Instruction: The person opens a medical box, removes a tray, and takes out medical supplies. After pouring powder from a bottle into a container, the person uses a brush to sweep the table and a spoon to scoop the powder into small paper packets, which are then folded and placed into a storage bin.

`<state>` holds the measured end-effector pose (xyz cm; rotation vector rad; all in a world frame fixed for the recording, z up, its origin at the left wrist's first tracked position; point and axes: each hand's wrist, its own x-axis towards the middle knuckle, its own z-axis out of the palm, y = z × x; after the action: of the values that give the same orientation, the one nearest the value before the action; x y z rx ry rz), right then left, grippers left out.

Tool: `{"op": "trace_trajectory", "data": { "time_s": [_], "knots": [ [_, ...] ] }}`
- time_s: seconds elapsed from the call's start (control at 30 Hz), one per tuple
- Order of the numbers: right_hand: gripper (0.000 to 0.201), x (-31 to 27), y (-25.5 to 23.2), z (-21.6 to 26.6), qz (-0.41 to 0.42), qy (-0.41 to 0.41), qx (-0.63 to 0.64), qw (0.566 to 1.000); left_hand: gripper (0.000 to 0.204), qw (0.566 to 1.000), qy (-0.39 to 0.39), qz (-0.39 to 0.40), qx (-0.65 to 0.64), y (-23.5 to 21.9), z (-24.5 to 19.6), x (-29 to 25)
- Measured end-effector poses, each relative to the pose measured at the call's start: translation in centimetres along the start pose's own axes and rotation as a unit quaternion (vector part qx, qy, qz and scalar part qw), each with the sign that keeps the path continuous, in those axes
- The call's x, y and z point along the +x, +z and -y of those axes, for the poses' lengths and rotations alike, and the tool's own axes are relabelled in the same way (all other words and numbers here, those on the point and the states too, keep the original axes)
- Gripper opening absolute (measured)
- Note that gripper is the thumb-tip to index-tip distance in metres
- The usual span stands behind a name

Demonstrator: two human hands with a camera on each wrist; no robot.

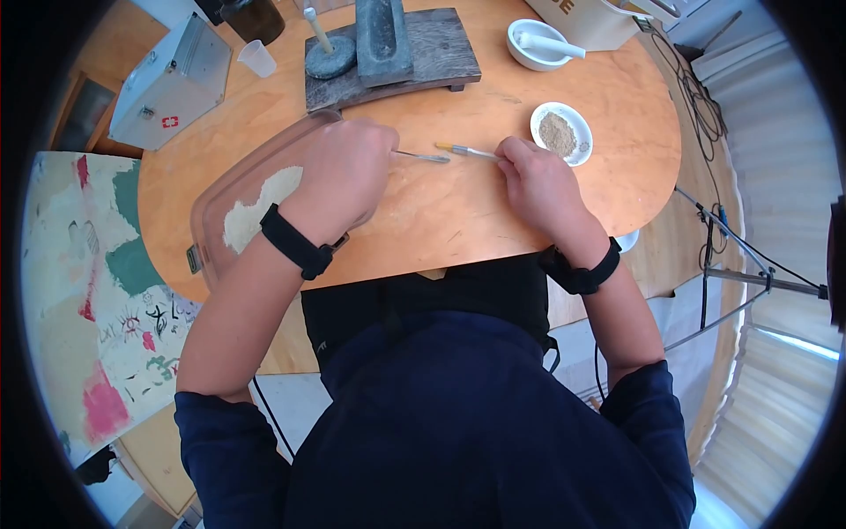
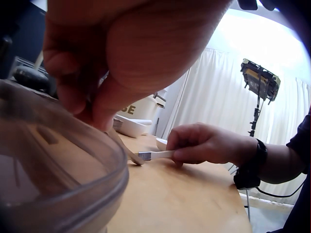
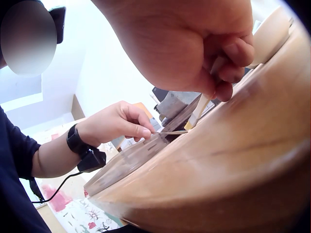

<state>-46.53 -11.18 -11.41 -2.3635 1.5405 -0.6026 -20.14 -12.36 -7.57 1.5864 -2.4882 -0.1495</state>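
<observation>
My left hand (image 1: 348, 167) pinches the handle of a thin metal spatula (image 1: 426, 157), whose flat tip points right, low over the table. Between the fingers of my right hand (image 1: 542, 181) is a small flat brush (image 1: 467, 151) with a white handle and yellowish bristles. In the left wrist view the brush (image 2: 154, 155) comes right up to the spatula's tip (image 2: 135, 158). Beneath the left hand lies a clear lidless plastic container (image 1: 204, 212) with pale powder (image 1: 264, 207) in it. Just beyond the right hand stands a small white dish (image 1: 583, 132) of greyish-beige powder (image 1: 556, 135).
A white mortar (image 1: 520, 60) with its pestle (image 1: 551, 44) stands at the back right. Behind the container, a dark wooden board (image 1: 445, 48) bears a stone trough (image 1: 385, 44) and a stone wheel (image 1: 330, 60). A plastic cup (image 1: 257, 58) and a metal first-aid case (image 1: 172, 88) are at the left.
</observation>
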Motion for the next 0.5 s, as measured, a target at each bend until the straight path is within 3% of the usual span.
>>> {"op": "trace_trajectory", "data": {
  "time_s": [0.07, 0.5],
  "knots": [
    [0.004, -0.2, 0.0, 0.1, 0.0, 0.004, 0.007, 1.0, 0.007, 0.999, -0.029, 0.004, -0.037, 0.3, 0.2, 0.1],
    [0.004, -1.2, -0.1, 0.3, -0.008, 0.005, 0.021, 1.0, 0.008, 0.998, -0.043, 0.005, -0.045, 0.1, 0.2, 0.1]
  ]
}}
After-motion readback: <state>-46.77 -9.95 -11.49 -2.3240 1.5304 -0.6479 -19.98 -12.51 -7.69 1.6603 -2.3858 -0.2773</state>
